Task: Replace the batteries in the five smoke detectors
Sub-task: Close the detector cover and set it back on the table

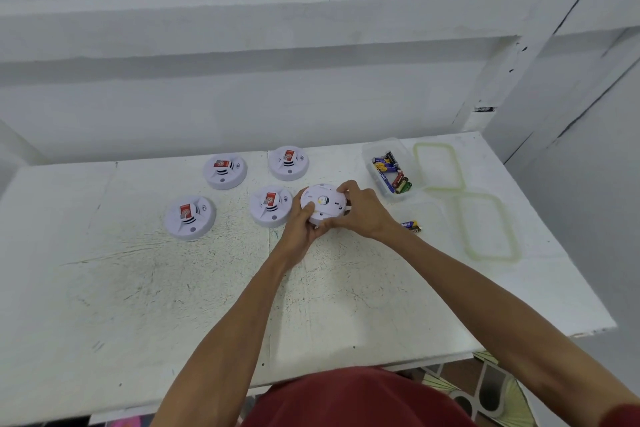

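The left hand [304,224] and right hand [363,213] both clamp the upturned smoke detector [322,202], held just over the tabletop [173,288] toward its far edge. Twisting the back open likely goes best with opposed grips on the rim, kept low. A neighbouring detector [271,205] sits just left and loose batteries [411,226] just right; free room lies toward the near edge.

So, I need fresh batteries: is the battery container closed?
No, the container is open with batteries showing; a lid lies beside it.
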Demonstrator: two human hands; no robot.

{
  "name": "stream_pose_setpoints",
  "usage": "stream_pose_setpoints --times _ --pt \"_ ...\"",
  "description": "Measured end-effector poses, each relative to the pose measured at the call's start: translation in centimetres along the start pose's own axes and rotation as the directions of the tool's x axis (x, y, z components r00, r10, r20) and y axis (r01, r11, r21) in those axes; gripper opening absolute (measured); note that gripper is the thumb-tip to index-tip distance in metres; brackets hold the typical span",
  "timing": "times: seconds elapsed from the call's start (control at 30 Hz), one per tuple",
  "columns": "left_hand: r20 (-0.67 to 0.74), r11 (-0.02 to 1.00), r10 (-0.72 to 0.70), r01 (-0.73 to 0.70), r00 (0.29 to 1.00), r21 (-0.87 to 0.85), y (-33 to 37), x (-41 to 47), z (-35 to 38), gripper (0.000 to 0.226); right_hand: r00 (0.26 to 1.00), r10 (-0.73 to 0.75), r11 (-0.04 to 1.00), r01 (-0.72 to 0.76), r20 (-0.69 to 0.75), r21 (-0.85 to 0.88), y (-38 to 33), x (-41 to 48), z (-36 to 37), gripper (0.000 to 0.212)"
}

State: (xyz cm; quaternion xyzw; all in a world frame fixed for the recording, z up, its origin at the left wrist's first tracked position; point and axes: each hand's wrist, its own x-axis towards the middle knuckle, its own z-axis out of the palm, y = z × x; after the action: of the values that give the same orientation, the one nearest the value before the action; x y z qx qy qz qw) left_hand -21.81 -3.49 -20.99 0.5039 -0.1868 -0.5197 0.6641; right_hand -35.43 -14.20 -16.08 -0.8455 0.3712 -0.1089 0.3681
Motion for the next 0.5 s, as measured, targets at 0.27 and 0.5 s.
stream_pose_setpoints --times 0.27,0.5 --pt "-0.047 0.998 0.023 -0.020 0.999 0.061 0.1 0.1 0.1 0.036 0.999 0.042 0.998 -0.041 -0.033 0.042 -0.1 -0.3 1.0 0.085" --pt "-0.061 0.998 -0.026 0.029 0.998 0.051 0.2 0.1 0.6 0.050 0.955 -0.296 0.906 0.281 0.001 -0.315 -1.7 -0.9 1.6 0.063"
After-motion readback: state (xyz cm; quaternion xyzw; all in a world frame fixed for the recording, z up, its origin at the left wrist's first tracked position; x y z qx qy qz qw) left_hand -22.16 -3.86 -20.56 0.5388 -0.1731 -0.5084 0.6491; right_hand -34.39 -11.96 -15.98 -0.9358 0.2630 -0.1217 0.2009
